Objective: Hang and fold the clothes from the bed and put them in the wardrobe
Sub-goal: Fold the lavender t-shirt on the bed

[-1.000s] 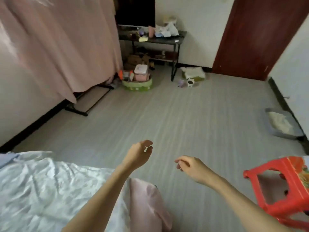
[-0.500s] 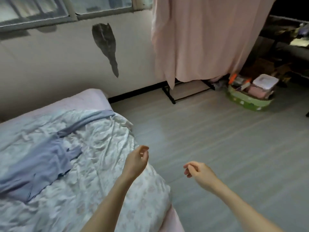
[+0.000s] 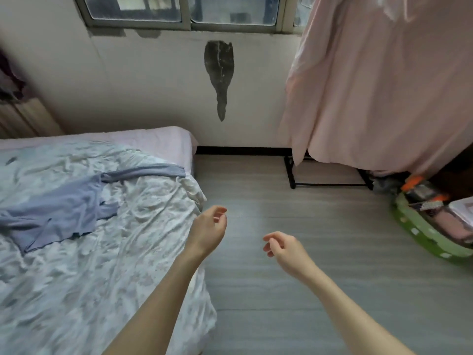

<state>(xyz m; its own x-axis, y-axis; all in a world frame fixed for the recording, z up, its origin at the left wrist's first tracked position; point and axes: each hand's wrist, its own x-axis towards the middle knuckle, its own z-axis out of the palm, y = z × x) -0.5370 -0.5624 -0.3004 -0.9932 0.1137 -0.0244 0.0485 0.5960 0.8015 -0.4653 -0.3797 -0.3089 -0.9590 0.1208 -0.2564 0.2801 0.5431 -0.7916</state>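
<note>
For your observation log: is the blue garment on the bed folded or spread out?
Spread out, unfolded. The blue garment lies rumpled across the bed, one long part stretched toward the far corner.

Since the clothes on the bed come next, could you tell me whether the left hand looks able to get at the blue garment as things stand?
Probably yes. The left hand is empty, held above the bed's near corner, and the blue garment lies spread in the open on the sheet with nothing on it; it would only need a reach further left.

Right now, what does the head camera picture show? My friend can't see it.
A person's two empty hands, left hand and right hand, reach out with loosely curled fingers beside a bed. A blue-grey garment lies spread on the rumpled floral cover. A pink cloth hangs on the right, under a window.
</note>
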